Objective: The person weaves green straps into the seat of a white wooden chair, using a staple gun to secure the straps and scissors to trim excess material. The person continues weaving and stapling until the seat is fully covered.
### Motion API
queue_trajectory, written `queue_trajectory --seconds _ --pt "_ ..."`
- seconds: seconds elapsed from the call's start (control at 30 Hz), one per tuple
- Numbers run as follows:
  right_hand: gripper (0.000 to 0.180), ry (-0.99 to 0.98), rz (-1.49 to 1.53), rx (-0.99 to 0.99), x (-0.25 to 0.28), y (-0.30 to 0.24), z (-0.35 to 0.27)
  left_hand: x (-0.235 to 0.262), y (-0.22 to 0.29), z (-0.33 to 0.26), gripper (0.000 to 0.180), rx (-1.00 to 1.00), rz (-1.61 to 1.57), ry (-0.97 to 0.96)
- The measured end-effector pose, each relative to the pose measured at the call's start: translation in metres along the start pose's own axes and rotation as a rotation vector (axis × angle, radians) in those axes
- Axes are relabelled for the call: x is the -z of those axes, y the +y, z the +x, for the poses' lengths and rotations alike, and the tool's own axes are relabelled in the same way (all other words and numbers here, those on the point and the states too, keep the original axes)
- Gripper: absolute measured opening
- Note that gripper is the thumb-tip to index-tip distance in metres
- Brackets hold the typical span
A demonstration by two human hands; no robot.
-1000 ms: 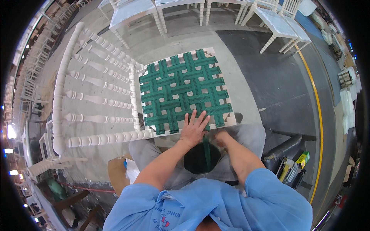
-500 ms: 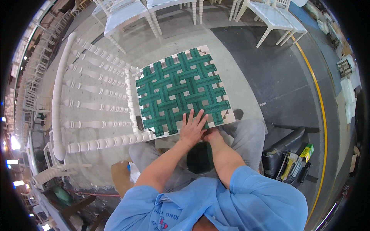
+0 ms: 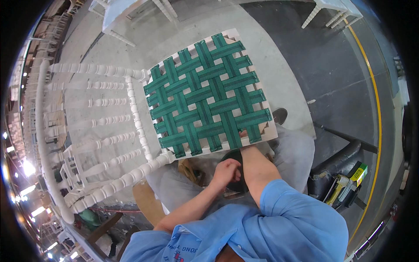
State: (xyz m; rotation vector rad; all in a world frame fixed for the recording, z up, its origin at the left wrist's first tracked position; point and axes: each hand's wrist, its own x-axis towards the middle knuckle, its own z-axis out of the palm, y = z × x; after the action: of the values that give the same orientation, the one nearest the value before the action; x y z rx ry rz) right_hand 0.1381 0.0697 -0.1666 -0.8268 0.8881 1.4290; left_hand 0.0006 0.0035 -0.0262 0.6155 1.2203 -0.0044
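A white wooden chair frame (image 3: 273, 132) lies in front of me, its seat woven with flat green webbing straps (image 3: 217, 89). Its back of turned spindles (image 3: 111, 120) extends to the left. My left hand (image 3: 227, 172) is curled closed just below the seat's near edge, off the straps; whatever it may hold is hidden. Beside it, between my knees, is a dark green rounded thing (image 3: 235, 158), partly covered. My right hand (image 3: 243, 133) reaches under the near right of the seat. Only a bit of it shows through a gap, so its fingers cannot be made out.
At my right, a black holder (image 3: 334, 161) stands with several tools (image 3: 338, 191) and a yellow-green box (image 3: 358, 174). Other white chairs (image 3: 120, 15) are at the back. A brown cardboard piece (image 3: 148, 196) lies by my left leg. A yellow line (image 3: 376, 100) runs along the floor at right.
My left hand has come off the webbing, drawn back toward me and curled closed. My right hand has gone farther under the seat. The view has shifted, and the chair appears closer.
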Motion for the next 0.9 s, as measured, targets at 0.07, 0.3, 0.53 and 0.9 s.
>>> queue_trajectory --seconds 0.07,0.3,0.53,0.9 --pt "0.046 0.021 -0.006 0.004 0.002 0.003 0.007 0.013 -0.006 0.037 0.028 0.162 -0.472 -0.12" --pt "0.044 0.079 -0.046 0.063 -0.011 -0.006 0.041 0.027 -0.01 0.125 0.034 0.228 -1.014 -0.487" --pt "0.042 0.137 -0.104 0.101 -0.032 -0.034 0.096 0.038 0.0 0.145 0.045 0.358 -1.159 -0.311" --pt "0.039 0.161 -0.189 0.122 -0.04 -0.046 0.101 0.034 0.006 0.144 0.043 0.214 -1.181 -0.222"
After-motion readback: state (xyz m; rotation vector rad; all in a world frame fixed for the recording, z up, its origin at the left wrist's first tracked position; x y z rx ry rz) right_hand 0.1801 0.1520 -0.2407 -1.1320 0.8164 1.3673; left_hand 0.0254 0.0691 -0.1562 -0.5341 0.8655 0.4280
